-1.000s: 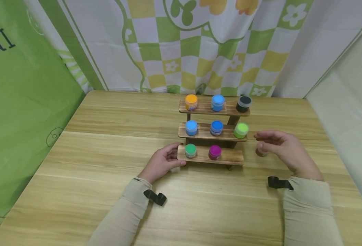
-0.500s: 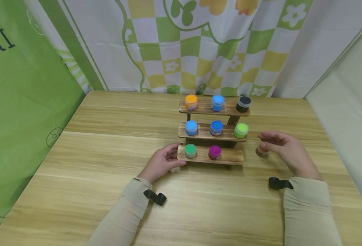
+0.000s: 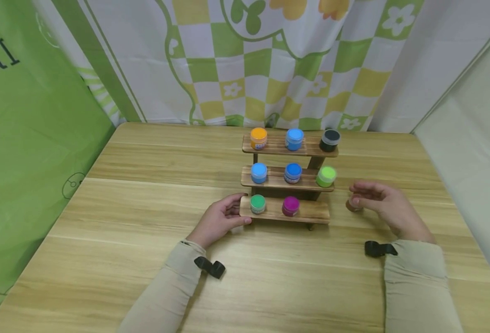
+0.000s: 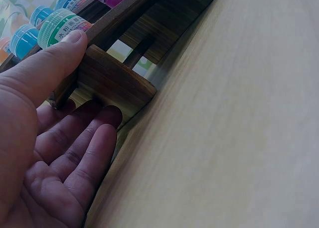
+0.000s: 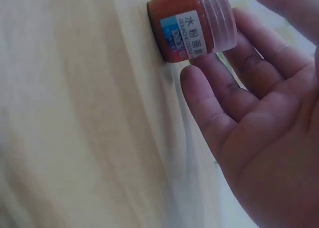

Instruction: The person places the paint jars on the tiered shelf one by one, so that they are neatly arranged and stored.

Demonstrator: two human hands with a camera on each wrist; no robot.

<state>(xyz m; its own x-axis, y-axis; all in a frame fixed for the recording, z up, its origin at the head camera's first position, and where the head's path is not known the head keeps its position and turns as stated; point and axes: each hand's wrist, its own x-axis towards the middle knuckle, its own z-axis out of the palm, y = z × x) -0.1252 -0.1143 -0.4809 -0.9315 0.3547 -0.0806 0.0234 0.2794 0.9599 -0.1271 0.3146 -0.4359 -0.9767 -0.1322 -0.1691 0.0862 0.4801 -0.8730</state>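
A three-tier wooden display stand point(image 3: 311, 210) bears several small gouache paint jars, among them a green jar point(image 3: 258, 204) and a purple jar point(image 3: 291, 206) on the lowest tier. My left hand point(image 3: 220, 219) grips that tier's left end, thumb at its front edge and fingers beneath and behind it, as the left wrist view shows. Right of the stand, a brown paint jar point(image 5: 182, 26) with a clear lid rim is upright on the table. Around it my right hand point(image 3: 388, 206) is spread, fingers behind the jar and thumb apart from it in the right wrist view.
The middle tier carries a light blue jar point(image 3: 259, 173), a dark blue jar point(image 3: 293, 173) and a lime green jar point(image 3: 326, 176). On top are an orange jar point(image 3: 259, 138), another blue jar point(image 3: 294, 139) and a black jar point(image 3: 330, 140). A checked curtain point(image 3: 236, 69) hangs behind the wooden table point(image 3: 153, 157).
My right hand has shifted slightly right and down beside the brown jar, which stays in place. My left hand and the stand have not moved.
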